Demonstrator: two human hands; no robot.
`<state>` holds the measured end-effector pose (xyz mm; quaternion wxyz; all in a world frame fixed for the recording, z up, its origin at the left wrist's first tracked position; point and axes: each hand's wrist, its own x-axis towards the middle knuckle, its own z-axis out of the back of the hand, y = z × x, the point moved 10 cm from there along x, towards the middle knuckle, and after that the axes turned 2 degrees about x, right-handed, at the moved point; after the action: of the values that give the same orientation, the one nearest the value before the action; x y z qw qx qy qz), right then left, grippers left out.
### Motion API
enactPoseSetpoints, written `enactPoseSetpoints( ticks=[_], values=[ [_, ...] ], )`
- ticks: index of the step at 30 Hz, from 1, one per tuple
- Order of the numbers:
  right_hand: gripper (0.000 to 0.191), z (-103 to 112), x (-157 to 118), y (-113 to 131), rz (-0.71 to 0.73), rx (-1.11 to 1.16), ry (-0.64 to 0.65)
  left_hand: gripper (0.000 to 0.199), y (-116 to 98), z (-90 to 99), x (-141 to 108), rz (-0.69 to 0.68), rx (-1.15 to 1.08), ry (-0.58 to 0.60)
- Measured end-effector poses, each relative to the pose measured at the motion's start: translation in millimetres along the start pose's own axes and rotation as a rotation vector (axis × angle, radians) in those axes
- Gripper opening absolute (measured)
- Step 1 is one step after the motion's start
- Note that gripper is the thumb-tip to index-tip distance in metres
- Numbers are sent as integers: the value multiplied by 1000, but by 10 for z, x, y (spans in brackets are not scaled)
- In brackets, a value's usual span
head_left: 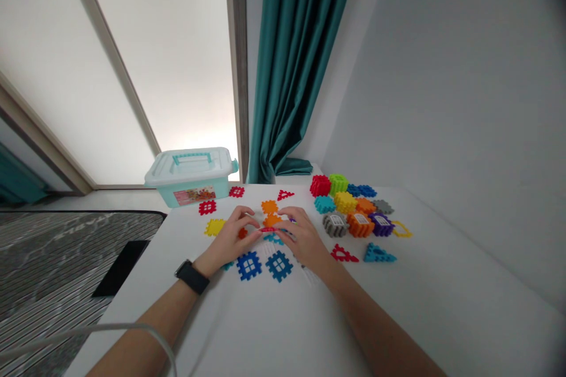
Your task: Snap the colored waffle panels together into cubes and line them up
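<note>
My left hand (230,240) and my right hand (303,240) meet over the white table (283,330), their fingertips at either end of a flat pink lattice piece (267,229) seen edge-on. Its middle shows between them. Loose flat lattice pieces lie around my hands: an orange one (269,207) beyond them, a yellow one (214,227) to the left, and a dark blue (249,265) and a teal-blue one (279,265) just below. A second orange piece (272,221) lies partly hidden by my fingers. A black watch (191,277) sits on my left wrist.
Several assembled lattice blocks in mixed colours (351,209) are heaped at the table's right. A pale teal lidded plastic box (190,177) stands at the far left corner. A wall and teal curtain (294,70) border the far side; a white cable (115,330) crosses my left forearm.
</note>
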<state>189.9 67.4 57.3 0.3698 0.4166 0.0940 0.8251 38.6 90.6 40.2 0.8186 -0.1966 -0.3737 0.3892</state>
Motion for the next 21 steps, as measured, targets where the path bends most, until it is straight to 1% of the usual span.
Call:
enactPoseSetpoints(
  ticks=[2,4,7,9,15,21],
  values=[
    [12,24,7,-66,-74,68,-38,16,-34,10,6,-2,-13,2],
    [9,13,8,-158,-172,144,-48,19,-71,34,11,-3,-27,-15],
    [9,-48,-1,-268,-309,259,-19,21,-108,57,20,3,-53,-43],
    [12,-85,-2,-290,-359,323,5,20,-101,51,26,18,-80,-51],
    [26,-128,1,-287,-401,409,27,18,31,-1,46,97,-185,-59],
    [22,-137,-9,-307,-393,395,38,21,153,5,41,154,-218,-74]
  ],
)
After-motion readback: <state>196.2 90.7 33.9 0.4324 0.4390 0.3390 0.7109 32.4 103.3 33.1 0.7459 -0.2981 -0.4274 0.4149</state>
